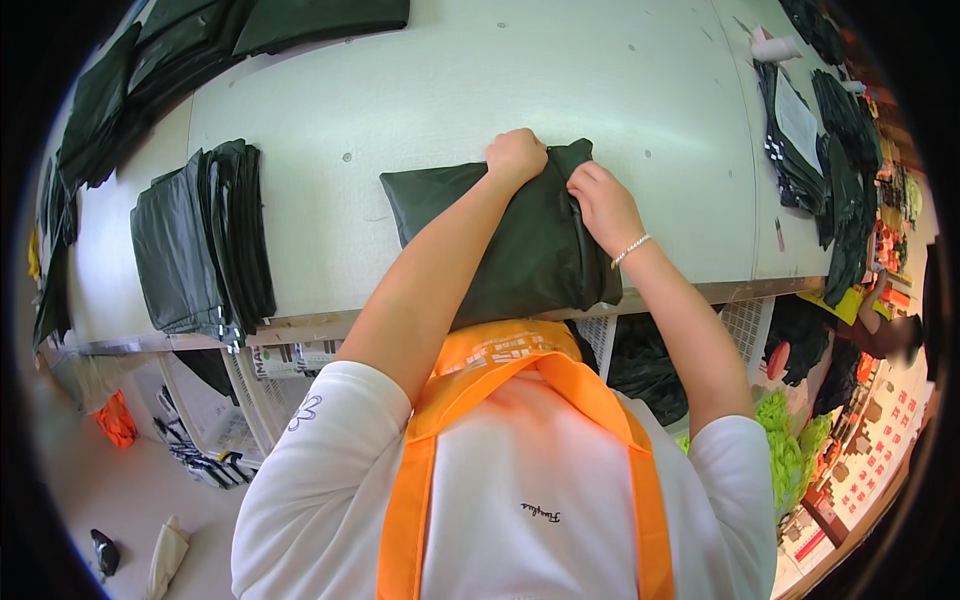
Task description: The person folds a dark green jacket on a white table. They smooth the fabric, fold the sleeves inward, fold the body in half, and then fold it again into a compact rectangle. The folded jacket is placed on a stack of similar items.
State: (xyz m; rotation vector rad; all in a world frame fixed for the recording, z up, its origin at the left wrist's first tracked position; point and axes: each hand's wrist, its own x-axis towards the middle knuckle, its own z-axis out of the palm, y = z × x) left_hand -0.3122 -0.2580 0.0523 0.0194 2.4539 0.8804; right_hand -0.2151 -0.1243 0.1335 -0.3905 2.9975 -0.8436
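On the table in front of me lies a dark green, slightly shiny folded fabric bundle (470,265), roughly square, its near edge at the table's front edge. My left hand (516,157) is closed in a fist at the bundle's far edge, gripping the fabric. My right hand (606,207), with a beaded bracelet at its wrist, pinches the fabric along the bundle's right side, near its far right corner. A raised fold runs down that right side. The fingertips of both hands are partly hidden.
To the left stands a stack of folded dark green pieces (200,240). More dark bundles (190,50) lie at the far left. Dark garments (795,140) and a white roll (776,50) lie at the right. White plastic baskets (745,330) stand below the table; another person (880,325) is at the right.
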